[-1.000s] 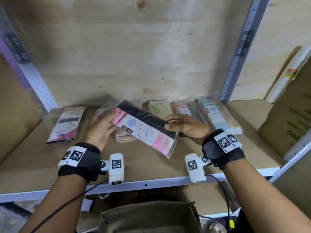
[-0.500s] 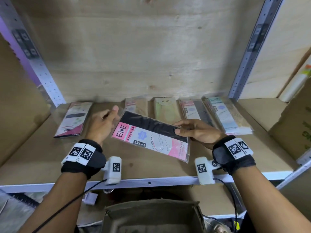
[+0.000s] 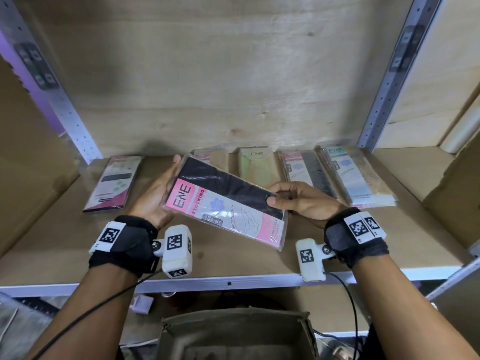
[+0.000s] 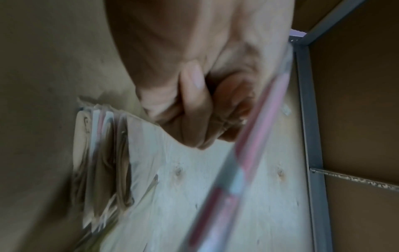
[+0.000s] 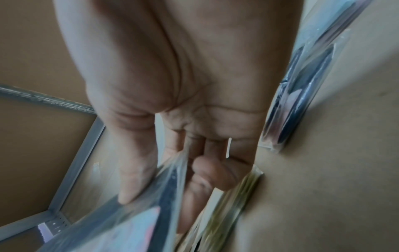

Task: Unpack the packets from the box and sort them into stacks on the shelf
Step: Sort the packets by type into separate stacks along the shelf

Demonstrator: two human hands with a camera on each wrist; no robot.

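Both hands are holding the packet (image 3: 226, 203) above the shelf (image 3: 233, 258), axis running 10 to 4 o'clock: left hand (image 3: 153, 196) cupping, right hand (image 3: 304, 203) pinching (we are judging the pink-and-black stack (image 3: 304, 170), at 1 o'clock, nearer the right).

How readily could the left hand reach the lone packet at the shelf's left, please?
Probably yes: bare shelf lies between left hand and lone packet, but it holds the pink packet.
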